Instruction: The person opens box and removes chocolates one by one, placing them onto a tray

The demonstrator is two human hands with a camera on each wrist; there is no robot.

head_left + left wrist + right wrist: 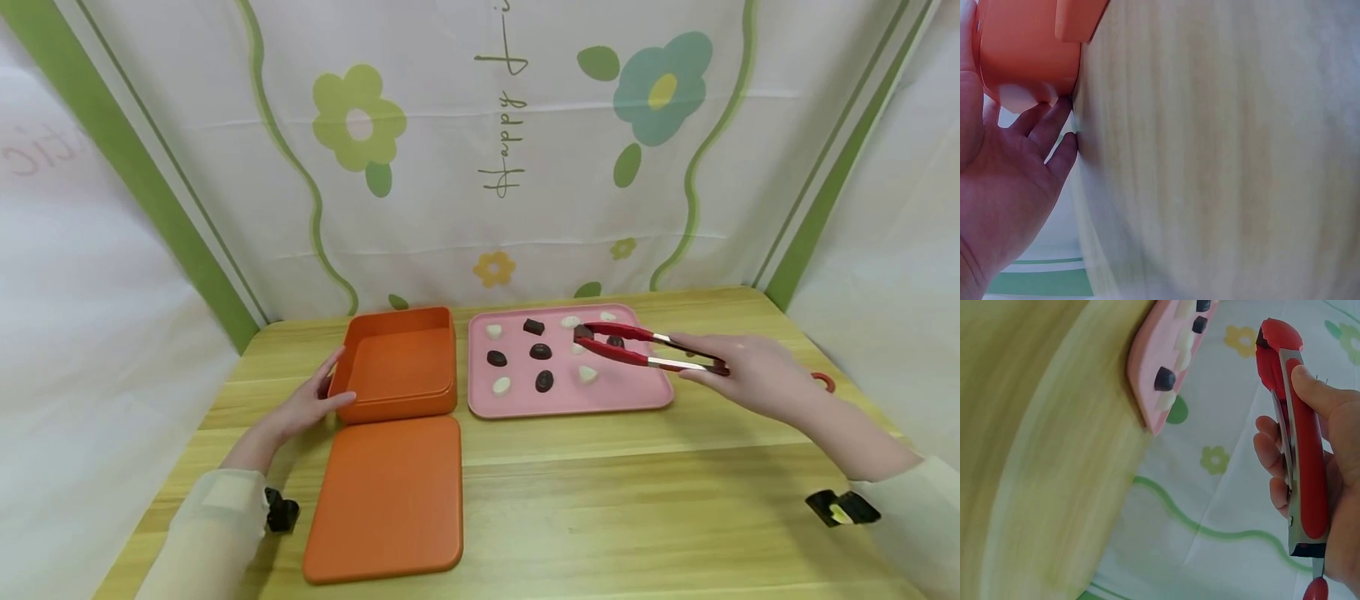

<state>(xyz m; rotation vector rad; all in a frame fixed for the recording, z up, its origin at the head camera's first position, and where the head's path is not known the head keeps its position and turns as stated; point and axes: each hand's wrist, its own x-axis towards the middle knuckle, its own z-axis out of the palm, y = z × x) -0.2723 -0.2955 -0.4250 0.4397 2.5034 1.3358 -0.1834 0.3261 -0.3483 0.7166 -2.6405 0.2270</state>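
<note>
My right hand (765, 375) grips red-and-steel tongs (633, 357), also seen in the right wrist view as tongs (1307, 450) with the thumb along one arm. Between the red tips is a dark brown chocolate (583, 332), held over the pink tray (622, 394). White and dark chocolates of several shapes lie in rows on that tray, among them a dark oval one (541, 352) and a white one (588, 375). At the left, my left hand (303, 408) rests against an orange box (405, 407), fingers along its left wall and thumb by its front corner.
An orange lid (386, 500) lies flat in front of the box on the wooden table (600, 517). Behind the table hangs a white cloth (435, 208) with printed flowers, and similar cloth closes both sides.
</note>
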